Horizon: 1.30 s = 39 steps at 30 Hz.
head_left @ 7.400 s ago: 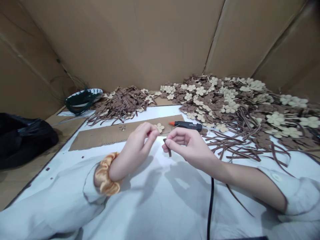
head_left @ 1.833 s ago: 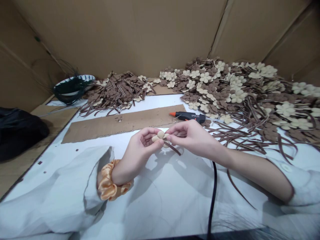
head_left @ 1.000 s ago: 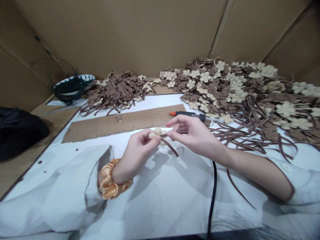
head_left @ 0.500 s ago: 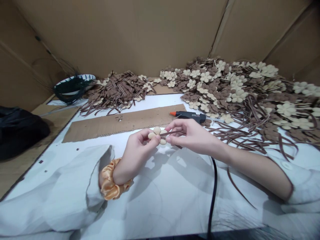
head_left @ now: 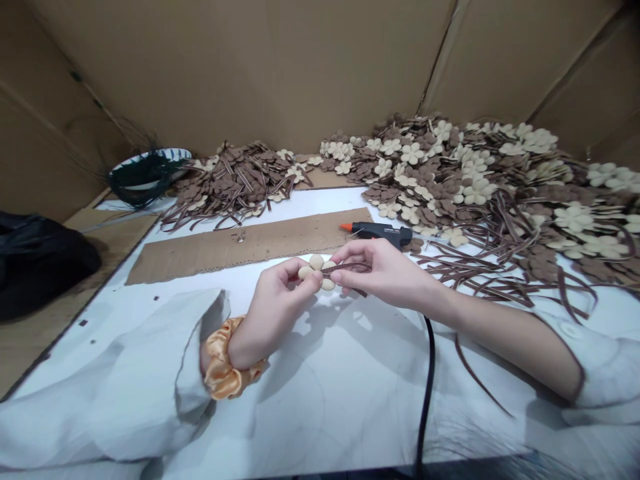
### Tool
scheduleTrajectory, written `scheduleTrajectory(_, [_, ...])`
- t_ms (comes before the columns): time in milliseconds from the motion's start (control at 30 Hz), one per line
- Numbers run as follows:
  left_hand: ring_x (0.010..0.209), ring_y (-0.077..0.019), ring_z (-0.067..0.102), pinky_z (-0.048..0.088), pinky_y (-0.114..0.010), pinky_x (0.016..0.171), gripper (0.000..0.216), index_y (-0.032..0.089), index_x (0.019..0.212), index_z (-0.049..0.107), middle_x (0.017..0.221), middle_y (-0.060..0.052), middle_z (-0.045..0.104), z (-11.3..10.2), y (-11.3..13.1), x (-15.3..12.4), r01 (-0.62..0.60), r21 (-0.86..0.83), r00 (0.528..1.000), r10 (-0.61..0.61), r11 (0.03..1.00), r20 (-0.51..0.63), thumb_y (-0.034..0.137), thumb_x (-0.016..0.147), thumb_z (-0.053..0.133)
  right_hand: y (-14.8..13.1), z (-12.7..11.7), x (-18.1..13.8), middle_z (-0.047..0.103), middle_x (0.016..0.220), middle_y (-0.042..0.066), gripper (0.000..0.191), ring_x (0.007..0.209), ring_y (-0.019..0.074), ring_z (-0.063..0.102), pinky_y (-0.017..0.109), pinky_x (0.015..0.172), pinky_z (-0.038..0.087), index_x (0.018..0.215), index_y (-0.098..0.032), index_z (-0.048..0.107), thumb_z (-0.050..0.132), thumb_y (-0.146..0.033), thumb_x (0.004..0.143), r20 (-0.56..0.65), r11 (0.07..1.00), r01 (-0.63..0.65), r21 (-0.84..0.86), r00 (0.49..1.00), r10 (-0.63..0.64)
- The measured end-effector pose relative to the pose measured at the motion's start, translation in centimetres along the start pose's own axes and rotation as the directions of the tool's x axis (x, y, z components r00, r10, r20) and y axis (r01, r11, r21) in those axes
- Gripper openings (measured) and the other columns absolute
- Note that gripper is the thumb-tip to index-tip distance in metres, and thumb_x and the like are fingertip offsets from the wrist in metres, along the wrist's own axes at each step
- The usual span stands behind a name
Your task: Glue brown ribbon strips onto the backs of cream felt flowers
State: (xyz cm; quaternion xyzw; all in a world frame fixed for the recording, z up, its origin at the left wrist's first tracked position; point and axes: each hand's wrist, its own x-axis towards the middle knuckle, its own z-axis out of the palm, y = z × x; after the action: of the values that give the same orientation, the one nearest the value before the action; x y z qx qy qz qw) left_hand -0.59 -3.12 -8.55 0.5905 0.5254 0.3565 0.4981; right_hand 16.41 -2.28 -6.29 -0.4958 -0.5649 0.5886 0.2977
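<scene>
Walls of brown cardboard (head_left: 300,67) are enclosing a white tabletop (head_left: 350,387). A large heap of brown and cream flower-shaped cutouts (head_left: 450,180) is spreading across its far right, with loose brown ribbon strips (head_left: 480,273) trailing out of the heap toward the right forearm. A long flat cardboard strip (head_left: 225,248) is lying just beyond the hands. A black glue gun with an orange nozzle (head_left: 383,232) is resting at its right end, and the gun's black cord (head_left: 425,400) is passing under the right wrist.

The left hand (head_left: 273,300), with an orange satin scrunchie (head_left: 225,363) on its wrist, is curling closed and pinching a small cream five-petalled flower cutout (head_left: 316,261) between thumb and fingertips, above the tabletop and in front of the cardboard strip. The right hand (head_left: 383,273) is pinching a narrow brown ribbon strip (head_left: 353,267) between thumb and forefinger, its other fingers loosely bent. The strip's end is lying across the flower's middle.

Likely hazards:
- A slackening pinch in either hand could be letting the ribbon slide off-centre.
- The knuckles are working close to the nozzle, so a careless lift could be brushing it.
- The forearm could be snagging the cord and dragging the gun.
</scene>
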Motion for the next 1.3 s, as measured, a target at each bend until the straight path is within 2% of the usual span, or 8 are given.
scheduleTrajectory(133, [0.053, -0.0077, 0.038, 0.029, -0.019, 0.048, 0.025, 0.015, 0.060, 0.046, 0.057, 0.004, 0.045, 0.15, 0.23, 0.06, 0.008, 0.008, 1.000, -0.008, 1.000, -0.022, 0.033, 0.074, 0.057, 0.22, 0.21, -0.04, 0.060, 0.061, -0.003, 0.011, 0.054, 0.0076, 0.059, 0.017, 0.047, 0.043, 0.086, -0.014, 0.055, 0.061, -0.020, 0.078, 0.006, 1.000, 0.018, 0.024, 1.000, -0.018])
scheduleTrajectory(233, [0.054, -0.0081, 0.038, 0.029, -0.019, 0.049, 0.025, 0.015, 0.060, 0.047, 0.058, 0.003, 0.045, 0.25, 0.38, 0.00, 0.000, 0.006, 1.000, 0.000, 1.000, -0.001, 0.033, 0.075, 0.057, 0.17, 0.31, -0.01, 0.060, 0.058, -0.002, 0.007, 0.057, 0.0086, 0.060, 0.017, 0.050, 0.044, 0.082, -0.014, 0.056, 0.060, -0.020, 0.080, -0.006, 1.000, 0.009, 0.011, 1.000, -0.008])
scheduleTrajectory(467, [0.058, -0.0081, 0.038, 0.031, -0.019, 0.051, 0.026, 0.016, 0.068, 0.050, 0.065, 0.003, 0.045, 0.19, 0.20, 0.14, -0.109, 0.037, 0.994, 0.108, 0.993, 0.026, 0.038, 0.081, 0.053, 0.05, -0.07, 0.31, 0.061, 0.056, 0.000, 0.007, 0.052, 0.0068, 0.058, 0.015, 0.048, 0.043, 0.078, -0.012, 0.059, 0.059, -0.018, 0.081, -0.062, 1.000, -0.013, 0.002, 0.998, 0.013])
scheduleTrajectory(667, [0.055, -0.0082, 0.039, 0.031, -0.019, 0.049, 0.025, 0.015, 0.065, 0.050, 0.062, 0.003, 0.047, 0.15, 0.30, 0.25, -0.066, 0.066, 0.998, 0.065, 0.996, 0.016, 0.035, 0.078, 0.056, 0.13, 0.14, 0.02, 0.061, 0.055, -0.001, 0.009, 0.050, 0.0069, 0.057, 0.015, 0.043, 0.039, 0.079, -0.013, 0.057, 0.061, -0.021, 0.079, -0.058, 1.000, 0.008, -0.001, 0.998, -0.008])
scheduleTrajectory(900, [0.052, -0.0079, 0.038, 0.029, -0.020, 0.048, 0.023, 0.016, 0.064, 0.050, 0.059, 0.004, 0.046, 0.02, 0.38, 0.37, -0.057, 0.057, 0.996, 0.060, 0.997, -0.067, 0.033, 0.077, 0.056, 0.10, -0.02, 0.02, 0.062, 0.057, 0.000, 0.009, 0.052, 0.0082, 0.058, 0.017, 0.047, 0.042, 0.078, -0.013, 0.055, 0.059, -0.021, 0.081, -0.075, 1.000, 0.026, 0.008, 0.997, -0.025])
scheduleTrajectory(1067, [0.053, -0.0084, 0.040, 0.030, -0.020, 0.049, 0.022, 0.016, 0.065, 0.048, 0.060, 0.004, 0.047, -0.02, 0.18, 0.52, -0.040, 0.026, 0.992, 0.043, 0.999, -0.122, 0.033, 0.076, 0.056, 0.70, -0.32, 0.39, 0.064, 0.063, 0.002, 0.011, 0.059, 0.0119, 0.063, 0.023, 0.058, 0.048, 0.080, -0.014, 0.056, 0.058, -0.025, 0.083, -0.061, 0.990, 0.091, 0.111, 0.995, -0.085])
scheduleTrajectory(1300, [0.051, -0.0082, 0.037, 0.028, -0.021, 0.048, 0.022, 0.017, 0.063, 0.047, 0.059, 0.004, 0.045, -0.07, 0.03, 0.55, -0.048, -0.009, 0.987, 0.046, 0.999, -0.157, 0.033, 0.076, 0.057, 0.44, -0.34, 0.21, 0.065, 0.063, 0.001, 0.017, 0.057, 0.0131, 0.067, 0.023, 0.057, 0.051, 0.077, -0.015, 0.056, 0.061, -0.031, 0.081, -0.127, 0.973, 0.114, 0.199, 0.988, -0.090])
